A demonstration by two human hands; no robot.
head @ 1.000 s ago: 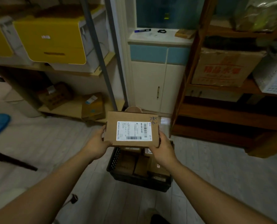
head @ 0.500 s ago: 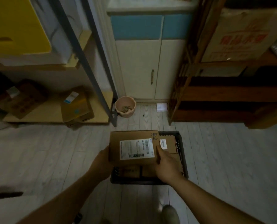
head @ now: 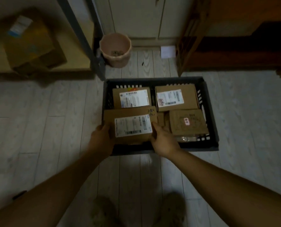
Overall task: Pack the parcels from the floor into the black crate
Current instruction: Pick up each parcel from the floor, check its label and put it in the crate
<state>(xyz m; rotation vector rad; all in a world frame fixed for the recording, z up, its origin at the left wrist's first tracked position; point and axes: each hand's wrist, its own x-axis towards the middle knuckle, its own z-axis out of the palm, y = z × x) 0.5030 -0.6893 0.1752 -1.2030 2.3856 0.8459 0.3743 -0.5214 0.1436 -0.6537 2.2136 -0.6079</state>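
Note:
A flat brown cardboard parcel [head: 130, 117] with a white shipping label sits over the near left corner of the black crate [head: 209, 112]. My left hand [head: 102, 136] grips its left edge and my right hand [head: 162, 140] grips its right edge. Inside the crate lie three other parcels: one with a white label at the far left [head: 131, 96], one at the far right [head: 176, 97], and a plain one with a small pink sticker at the near right [head: 187, 122]. Whether the held parcel rests on the crate's contents is hidden by it.
A pink bucket [head: 115, 49] stands on the floor just behind the crate, beside a grey metal shelf post [head: 80, 38]. A cardboard box [head: 31, 45] sits on the low shelf at left. Dark wooden shelving [head: 231, 46] is at the right. My feet [head: 136, 210] are below.
The parcel has come down from chest height to the crate's near left corner, still held by both hands. My view has tilted down and closer to the crate.

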